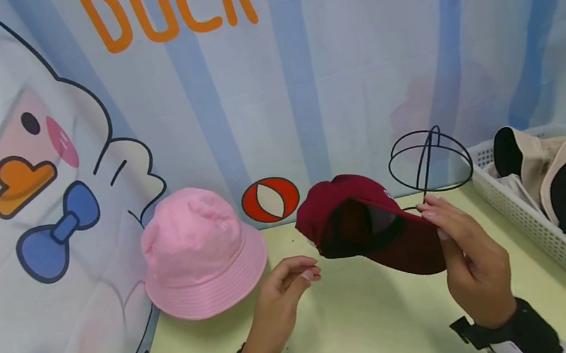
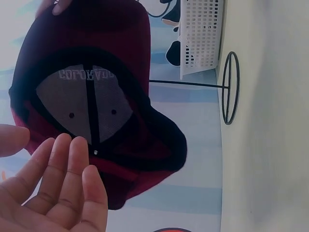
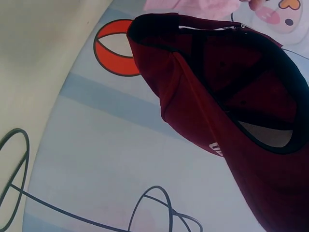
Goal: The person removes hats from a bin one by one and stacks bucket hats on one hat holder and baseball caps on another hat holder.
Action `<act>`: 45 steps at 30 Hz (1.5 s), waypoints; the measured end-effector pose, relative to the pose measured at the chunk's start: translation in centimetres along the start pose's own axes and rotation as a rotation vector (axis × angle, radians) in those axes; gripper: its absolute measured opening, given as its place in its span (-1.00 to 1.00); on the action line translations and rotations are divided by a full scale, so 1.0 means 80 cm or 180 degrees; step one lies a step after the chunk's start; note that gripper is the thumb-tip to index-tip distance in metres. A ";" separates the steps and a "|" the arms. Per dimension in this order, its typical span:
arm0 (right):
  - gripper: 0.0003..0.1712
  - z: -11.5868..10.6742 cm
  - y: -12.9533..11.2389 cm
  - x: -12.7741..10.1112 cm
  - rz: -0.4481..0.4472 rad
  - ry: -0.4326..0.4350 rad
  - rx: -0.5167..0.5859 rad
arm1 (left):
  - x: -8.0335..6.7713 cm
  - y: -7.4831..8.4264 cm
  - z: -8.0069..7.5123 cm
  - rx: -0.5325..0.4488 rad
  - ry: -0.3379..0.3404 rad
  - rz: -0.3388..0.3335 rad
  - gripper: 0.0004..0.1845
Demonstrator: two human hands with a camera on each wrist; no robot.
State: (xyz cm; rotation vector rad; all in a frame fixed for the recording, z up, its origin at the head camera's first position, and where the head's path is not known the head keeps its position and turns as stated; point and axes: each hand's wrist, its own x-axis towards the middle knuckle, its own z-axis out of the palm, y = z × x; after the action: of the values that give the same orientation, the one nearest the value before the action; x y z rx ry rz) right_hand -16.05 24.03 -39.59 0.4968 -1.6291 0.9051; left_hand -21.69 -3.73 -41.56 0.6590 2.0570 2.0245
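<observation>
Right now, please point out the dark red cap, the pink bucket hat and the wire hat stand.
dark red cap (image 1: pixel 414 245), head view, on its brim.
pink bucket hat (image 1: pixel 191 237), head view, on its crown.
wire hat stand (image 1: pixel 430 160), head view, on its upright rod.

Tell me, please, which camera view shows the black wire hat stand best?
The head view: the wire hat stand shows whole and upright on the table, behind the maroon cap. The left wrist view shows only its ring base and stem, turned sideways; the right wrist view catches cropped wire loops.

My right hand (image 1: pixel 472 269) hides part of the cap's (image 1: pixel 371 224) brim. The basket (image 1: pixel 532 233) runs off the frame's right edge.
</observation>
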 end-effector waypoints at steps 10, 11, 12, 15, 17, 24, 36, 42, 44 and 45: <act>-0.72 0.008 0.008 -0.019 0.0038 -0.0323 -0.0078 | 0.000 0.000 0.002 0.0004 -0.0134 -0.0064 -0.72; -0.71 0.009 0.008 -0.020 0.0062 -0.0382 -0.0103 | 0.001 0.000 0.002 0.0014 -0.0157 -0.0070 -0.71; -0.70 0.010 0.007 -0.022 0.0076 -0.0426 -0.0117 | 0.001 -0.001 0.002 0.0047 -0.0189 -0.0057 -0.69; -0.68 0.013 0.006 -0.027 0.0074 -0.0547 -0.0125 | 0.001 -0.002 0.000 0.0145 -0.0248 0.0032 -0.65; -0.67 0.017 0.005 -0.029 0.0016 -0.0587 -0.0106 | 0.001 -0.003 0.000 0.0181 -0.0262 0.0100 -0.64; -0.63 0.029 0.004 -0.036 -0.0248 -0.0692 -0.0001 | 0.002 -0.005 0.000 0.0218 -0.0299 0.0082 -0.60; -0.59 0.037 -0.002 -0.053 -0.0083 -0.1183 -0.0037 | 0.005 -0.005 0.004 0.0069 -0.0626 -0.0114 -0.47; -0.57 0.041 -0.010 -0.058 -0.0165 -0.1459 -0.0015 | 0.004 -0.005 0.005 0.0058 -0.0630 -0.0168 -0.51; -0.56 0.042 -0.012 -0.060 -0.0195 -0.1565 -0.0022 | 0.004 -0.004 0.006 0.0084 -0.0604 -0.0197 -0.52; -0.56 0.042 -0.012 -0.060 -0.0195 -0.1615 -0.0014 | 0.004 -0.004 0.006 0.0096 -0.0591 -0.0200 -0.53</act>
State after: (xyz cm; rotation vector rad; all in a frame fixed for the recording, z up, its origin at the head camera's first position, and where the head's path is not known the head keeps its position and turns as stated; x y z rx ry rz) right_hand -16.18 20.12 -44.09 0.8169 -2.0567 0.7658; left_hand -21.82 -3.16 -41.86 0.7476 1.9793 1.8272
